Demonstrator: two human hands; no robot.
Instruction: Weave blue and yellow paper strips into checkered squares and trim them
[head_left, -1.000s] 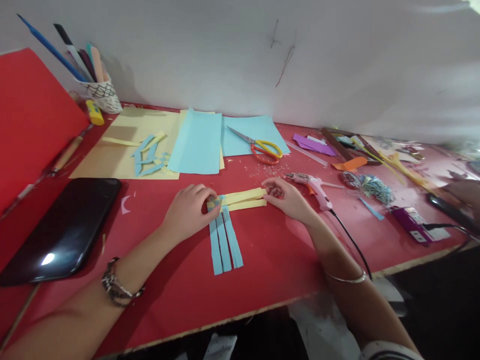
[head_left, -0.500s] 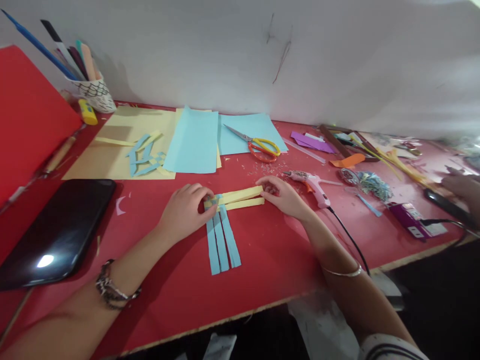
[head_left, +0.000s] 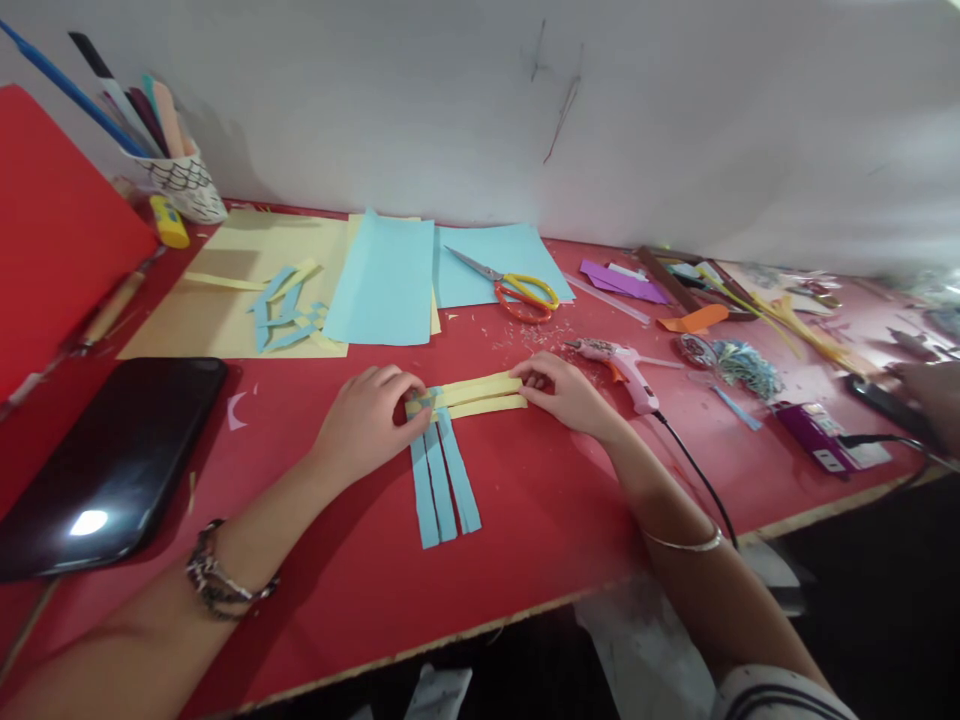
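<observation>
Three blue strips (head_left: 442,478) cross yellow strips (head_left: 480,393); left hand (head_left: 365,422) pins that crossing flat; right hand (head_left: 568,392) pinches the yellow ends, keeping them taut.

Beaded bracelet (head_left: 225,585), thin silver bangle (head_left: 679,543)

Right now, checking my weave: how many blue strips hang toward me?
3: the blue strips lie side by side, fanning slightly below the yellow strips; their tops sit under the left hand.

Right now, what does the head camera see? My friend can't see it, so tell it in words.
Two hands weave paper strips on a red table: the left hand pins the crossing where yellow strips meet blue strips, the right hand holds the yellow ends. Scissors and a glue gun lie behind.
</observation>
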